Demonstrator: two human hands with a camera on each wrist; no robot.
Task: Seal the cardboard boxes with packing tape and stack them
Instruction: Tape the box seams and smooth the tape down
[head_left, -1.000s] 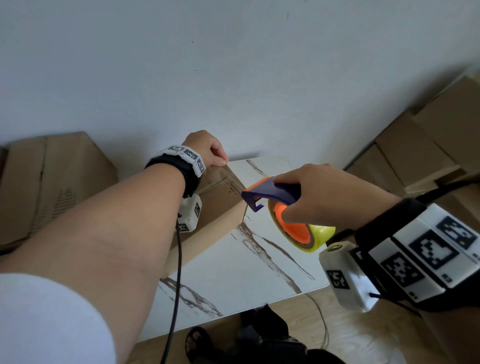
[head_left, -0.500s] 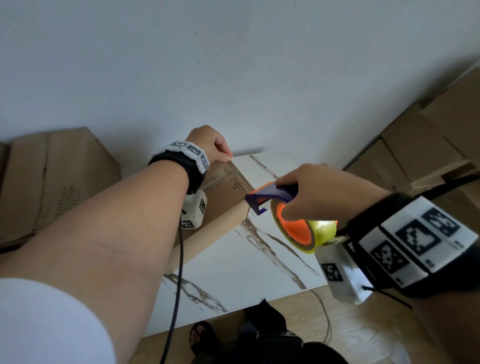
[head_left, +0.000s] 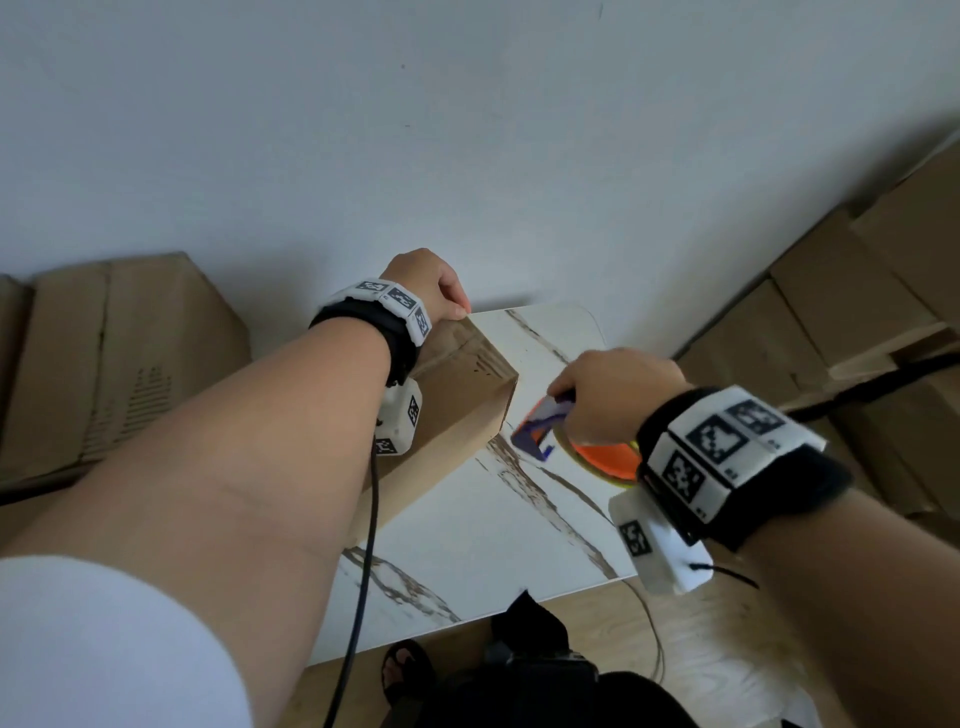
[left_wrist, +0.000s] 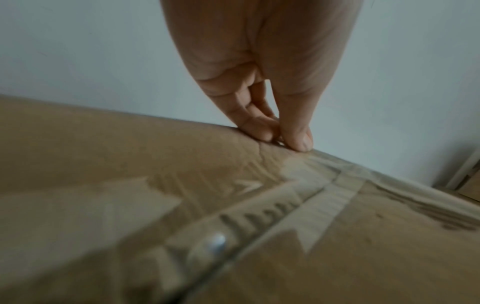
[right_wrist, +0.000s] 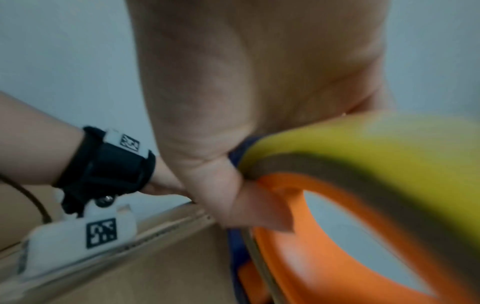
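Wall (head_left: 467, 130): plain, behind the work area. Stacks of flattened or stored cartons (head_left: 857, 322) stand right and left of it.

Table (head_left: 498, 530): white, marble-veined, bearing the box at its far left corner.

Box (head_left: 457, 410): closed, flaps down. In the left wrist view, clear tape (left_wrist: 322, 195) already runs along the centre seam and over the far edge.

Left hand (head_left: 428, 283): at the box's far top edge. Fingertips (left_wrist: 298, 137) are bunched together and pressed down on the edge where the tape turns over; they pinch nothing that can be seen. Position matches that of a second ago.

Right hand (head_left: 618, 397): curled tight round the dispenser (head_left: 550, 426), with thumb and fingers round its purple handle and its orange hub carrying the yellow roll. Change noted: over the last second the dispenser has dropped from level with the box top to beside the box's near right corner, low over the table and clear of the box. No strand of tape can be made out between roll and box.

Assessment: the seam strip appears laid and cut; the left hand is rubbing down its end. Likely remaining on this box: setting the dispenser down and stacking.
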